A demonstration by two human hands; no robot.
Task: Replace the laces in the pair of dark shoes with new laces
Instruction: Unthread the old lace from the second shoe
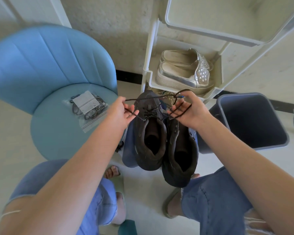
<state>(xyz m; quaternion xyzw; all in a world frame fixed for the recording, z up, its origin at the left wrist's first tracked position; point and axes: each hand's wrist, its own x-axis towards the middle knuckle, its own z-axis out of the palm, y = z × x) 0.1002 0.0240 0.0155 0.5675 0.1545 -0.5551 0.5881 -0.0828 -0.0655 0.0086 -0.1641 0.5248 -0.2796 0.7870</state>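
Closest in: blue jeans (215, 200) over both knees, bare toes (111, 172) poking out on the pale floor.

Just past that, the pair of dark shoes, left shoe (149, 141) and right shoe (180, 158), side by side and touching, heels this way, openings up, parked on something blue (127, 150). Speckled lace (149, 113) threaded through the left shoe's eyelets. Can't tell about the right shoe's eyelets, tucked behind the hand.

Right above the shoes, both hands up with 1 dark brown lace (148, 98) strung between them. Left hand (124, 111): fingers curled in, pinching the lace between thumb and fingertips, with a strand trailing across the fingers. Right hand (188, 111): palm up, fingers half curled, lace wound across them in several strands, plus 1 loop sticking up over the thumb. Can't tell whether that lace is tied into either shoe.

Off to the left, a light blue chair (49, 65) with a clear zip bag (87, 107) of dark laces and a white label, lying flat on the seat.

Over on the right, a grey bin (253, 119) on the floor.

At the back, a cream rack (153, 48) against the wall, 2 silver slip-ons (182, 72) on its lower shelf.
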